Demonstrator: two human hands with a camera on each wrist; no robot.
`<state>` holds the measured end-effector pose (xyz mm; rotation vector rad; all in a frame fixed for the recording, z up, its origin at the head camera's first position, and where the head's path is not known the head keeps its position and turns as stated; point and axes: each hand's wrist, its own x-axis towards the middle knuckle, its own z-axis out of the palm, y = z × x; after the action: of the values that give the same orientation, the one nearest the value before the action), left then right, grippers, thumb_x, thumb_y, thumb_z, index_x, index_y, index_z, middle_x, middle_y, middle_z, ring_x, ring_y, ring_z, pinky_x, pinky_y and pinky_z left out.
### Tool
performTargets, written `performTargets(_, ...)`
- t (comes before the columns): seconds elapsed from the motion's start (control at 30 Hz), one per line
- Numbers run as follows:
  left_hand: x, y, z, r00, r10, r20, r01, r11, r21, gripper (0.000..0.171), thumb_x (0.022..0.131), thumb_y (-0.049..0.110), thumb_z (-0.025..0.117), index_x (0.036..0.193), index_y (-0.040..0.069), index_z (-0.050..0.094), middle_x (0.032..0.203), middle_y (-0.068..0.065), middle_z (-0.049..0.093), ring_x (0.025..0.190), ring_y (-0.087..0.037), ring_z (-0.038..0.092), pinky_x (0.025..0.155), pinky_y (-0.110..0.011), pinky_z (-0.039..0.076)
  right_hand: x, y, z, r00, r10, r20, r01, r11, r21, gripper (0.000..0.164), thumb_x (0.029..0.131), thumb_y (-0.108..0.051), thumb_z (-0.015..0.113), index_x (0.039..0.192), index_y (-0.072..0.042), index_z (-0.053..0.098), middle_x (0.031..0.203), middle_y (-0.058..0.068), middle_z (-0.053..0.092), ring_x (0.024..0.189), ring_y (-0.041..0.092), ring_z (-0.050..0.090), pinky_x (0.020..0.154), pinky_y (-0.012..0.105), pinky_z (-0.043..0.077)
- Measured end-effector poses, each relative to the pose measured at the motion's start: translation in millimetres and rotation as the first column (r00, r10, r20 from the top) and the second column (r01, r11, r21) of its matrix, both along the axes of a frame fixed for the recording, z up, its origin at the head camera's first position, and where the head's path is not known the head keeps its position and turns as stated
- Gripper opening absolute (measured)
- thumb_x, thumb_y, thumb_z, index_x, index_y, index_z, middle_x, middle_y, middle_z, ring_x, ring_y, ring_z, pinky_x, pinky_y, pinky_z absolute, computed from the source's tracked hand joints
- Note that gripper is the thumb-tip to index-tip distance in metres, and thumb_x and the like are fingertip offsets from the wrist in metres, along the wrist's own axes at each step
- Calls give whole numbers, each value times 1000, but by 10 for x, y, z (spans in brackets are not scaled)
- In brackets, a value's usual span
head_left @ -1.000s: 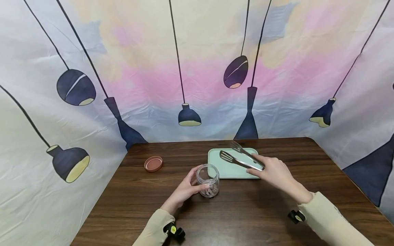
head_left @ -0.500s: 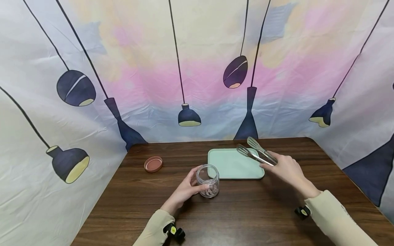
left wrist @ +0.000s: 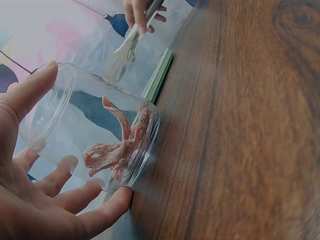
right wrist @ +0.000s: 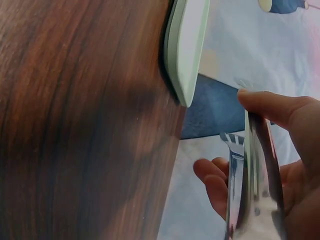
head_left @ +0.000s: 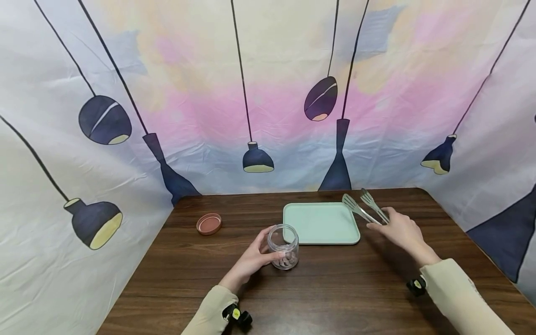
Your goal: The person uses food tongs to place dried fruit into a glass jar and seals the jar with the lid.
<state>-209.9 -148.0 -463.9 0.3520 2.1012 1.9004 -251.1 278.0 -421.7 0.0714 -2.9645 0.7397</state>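
Note:
My left hand [head_left: 253, 256] grips a clear, lidless glass jar [head_left: 289, 251], its fingers and thumb around the side. Several wrinkled, pinkish-brown dried strips [left wrist: 122, 145] lie at the bottom of the jar, plain in the left wrist view. Metal tongs [head_left: 358, 210] with slotted ends are held in my right hand [head_left: 405, 233], above the table to the right of a mint-green tray [head_left: 320, 223]. In the right wrist view the thumb and fingers press the tongs' arms [right wrist: 258, 165] from both sides, and the tips stand apart with nothing between them.
A reddish-brown round lid [head_left: 209, 224] lies upturned at the table's left. The wooden table [head_left: 318, 298] ends at a hanging cloth [head_left: 201, 111] printed with lamps. The tray stands just behind and right of the jar.
My right hand has carried the tongs rightward from over the tray to beyond its right edge. The left hand and the jar have stayed in place.

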Motion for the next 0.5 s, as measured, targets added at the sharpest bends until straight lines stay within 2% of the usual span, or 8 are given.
performTargets(0.13,-4,-13,-2,1000,8,2,-8,1000,-4,79,89,24,80,155,26,36,158,-13,34,146,-40,32,101,-54,46,-3,25,-6,998,-9,55,10,1000,-21,97,86,-62,71,140,13,41,101,30,66,73,35,64,59,46,48)
performTargets(0.33,-10,-16,-9,1000,4,1,-4,1000,-3,78,89,23,79,154,26,36,158,-14,34,145,-39,33,100,-54,45,0,73,-33,993,8,114,-13,999,37,104,90,-61,67,136,26,34,115,46,55,90,53,63,71,57,51)
performTargets(0.5,-12,-8,-14,1000,1,3,-1,1000,4,78,89,23,80,155,25,36,158,-14,34,145,-39,33,100,-54,45,-20,126,-78,988,9,154,-19,998,62,103,91,-58,67,132,31,33,112,48,53,89,55,61,71,58,51)
